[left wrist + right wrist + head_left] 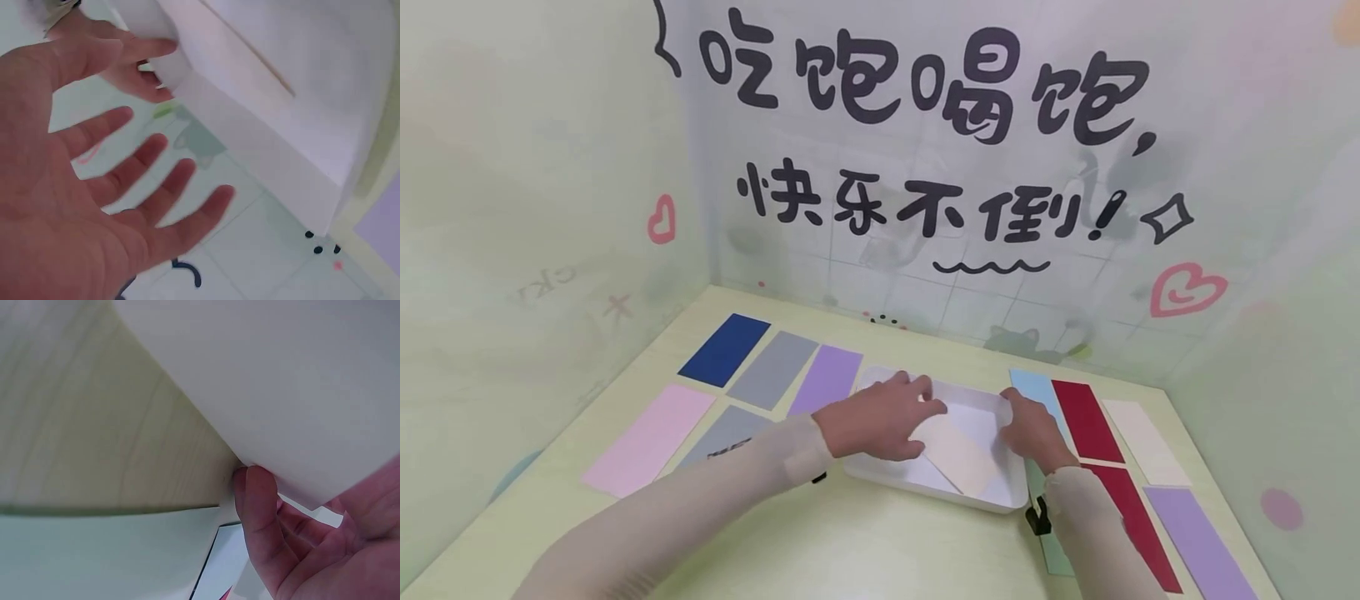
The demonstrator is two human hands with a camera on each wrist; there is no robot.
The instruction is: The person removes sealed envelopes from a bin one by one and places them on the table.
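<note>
A shallow white plastic tray sits mid-table with a cream card lying inside it. My right hand grips the tray's right wall, thumb on the inner side. Fingers of that hand curl under the outer side in the right wrist view. Over the left part of the tray is my left hand, its fingers spread and slightly bent, holding nothing. In the left wrist view its palm and fingers show plainly, apart from the tray wall.
Left of the tray lie blue, grey, purple and pink cards. At the right are dark red, light blue, cream, purple and green cards. Printed curtains enclose the table.
</note>
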